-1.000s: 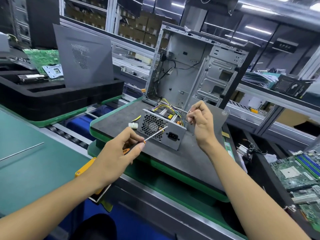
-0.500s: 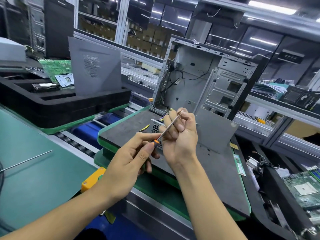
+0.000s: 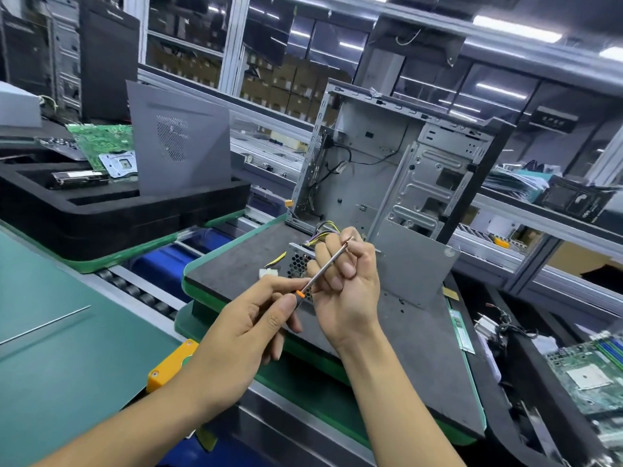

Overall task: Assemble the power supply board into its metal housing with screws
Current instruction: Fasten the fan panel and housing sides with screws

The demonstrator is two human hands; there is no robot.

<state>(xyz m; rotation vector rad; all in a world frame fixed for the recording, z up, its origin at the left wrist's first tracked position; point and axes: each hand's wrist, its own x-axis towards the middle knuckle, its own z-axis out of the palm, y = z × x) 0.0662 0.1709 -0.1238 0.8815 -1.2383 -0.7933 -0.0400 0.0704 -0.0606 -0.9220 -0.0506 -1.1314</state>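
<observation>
My left hand (image 3: 249,326) grips the handle of a thin screwdriver (image 3: 324,268) whose shaft slants up to the right. My right hand (image 3: 347,288) is raised with its fingers curled at the shaft's tip; whether they pinch a screw there is too small to tell. Behind both hands the power supply in its metal housing (image 3: 298,262), with a honeycomb fan grille and yellow wires, lies mostly hidden on a dark grey pallet (image 3: 236,264). An open computer case (image 3: 387,163) stands upright at the pallet's far edge.
A grey side panel (image 3: 178,139) leans in black foam trays (image 3: 118,210) at left, beside a green motherboard (image 3: 104,143). More boards (image 3: 593,369) lie at right. A roller conveyor (image 3: 141,291) runs under the pallets. A green mat (image 3: 67,348) covers the near-left bench.
My right hand came from beside the power supply to the screwdriver's tip. Both hands rose together in front of the housing and now hide most of it.
</observation>
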